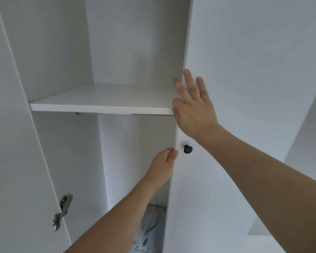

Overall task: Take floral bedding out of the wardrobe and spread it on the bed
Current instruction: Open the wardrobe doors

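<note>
Head view: floral bedding point(150, 232) lies low inside the wardrobe, behind the right door point(226, 179). Left hand point(162, 164) pinches that door's edge beside the knob point(188, 149); right hand point(192, 105) presses flat above. Swinging carelessly could trap fingers or strike the shelf point(102, 103).

no readable text, no labels, no brands, no numbers, no signs anywhere
</note>
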The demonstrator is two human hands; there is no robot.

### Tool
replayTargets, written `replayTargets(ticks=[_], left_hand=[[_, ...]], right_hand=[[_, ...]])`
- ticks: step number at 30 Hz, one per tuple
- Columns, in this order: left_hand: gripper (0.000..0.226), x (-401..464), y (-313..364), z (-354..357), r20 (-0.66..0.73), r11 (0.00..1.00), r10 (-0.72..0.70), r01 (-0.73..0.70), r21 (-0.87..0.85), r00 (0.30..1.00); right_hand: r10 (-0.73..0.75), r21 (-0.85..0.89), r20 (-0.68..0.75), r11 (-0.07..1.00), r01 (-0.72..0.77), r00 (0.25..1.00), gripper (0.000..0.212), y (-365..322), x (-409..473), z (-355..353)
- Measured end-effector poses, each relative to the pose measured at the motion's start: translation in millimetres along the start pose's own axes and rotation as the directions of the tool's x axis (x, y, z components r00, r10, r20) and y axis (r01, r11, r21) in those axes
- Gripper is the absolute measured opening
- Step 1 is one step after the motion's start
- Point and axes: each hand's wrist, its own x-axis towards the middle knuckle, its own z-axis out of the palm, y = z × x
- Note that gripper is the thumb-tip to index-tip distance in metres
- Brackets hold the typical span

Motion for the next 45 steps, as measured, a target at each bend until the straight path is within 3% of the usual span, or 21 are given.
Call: replayTargets(ticks=[8,12,16,20,26,29,34,38,45], left_hand=[[0.048,-75.2,27.2,8.9,0.058,0.999,0.007,-0.003,-0.055,0.998],[0.024,-115.8,57.0,22.1,0.099,0.986,0.016,0.001,-0.166,0.995],[0.038,-136.4,80.9,40.6,0.243,0.973,0.079,-0.022,-0.228,0.967],[0.036,-144.7,95.8,74.9,0.398,0.966,0.141,-0.038,-0.256,0.906],[0.101,-149.9,121.0,146.6,0.534,0.978,0.196,-0.121,-0.173,0.822],[0.115,-157.4,141.0,185.7,0.569,0.972,0.235,-0.182,-0.148,0.788],[0.127,-170.8,175.0,249.9,0.538,0.955,0.295,-0.257,-0.146,0.789],[0.135,-177.2,202.0,298.6,0.444,0.943,0.298,-0.332,0.0,0.845],[0.14,-173.2,228.8,365.9,0.332,0.954,0.278,-0.298,0.009,0.901]], right_hand=[[-0.029,0.065,-0.178,0.997,0.042,0.984,0.025,7.3,-51.1,-65.0],[-0.066,0.091,-0.219,0.992,0.088,0.974,0.018,23.9,-89.4,-108.5],[-0.047,0.098,-0.237,0.993,0.072,0.97,0.012,45.6,-130.2,-148.2],[-0.028,0.046,-0.213,0.998,0.039,0.977,0.011,68.3,-163.4,-181.8],[0.03,-0.077,-0.152,0.996,-0.042,0.988,0.023,111.8,-217.4,-223.5],[0.132,-0.135,-0.112,0.98,-0.146,0.985,0.039,135.2,-240.3,-239.7],[0.229,-0.38,-0.056,0.895,-0.233,0.972,0.066,178.1,-278.4,-260.8],[0.321,-0.54,0.025,0.801,-0.257,0.947,0.067,216.6,-307.2,-268.0],[0.436,-0.658,0.169,0.717,-0.228,0.884,0.064,266.3,-334.0,-273.7]])
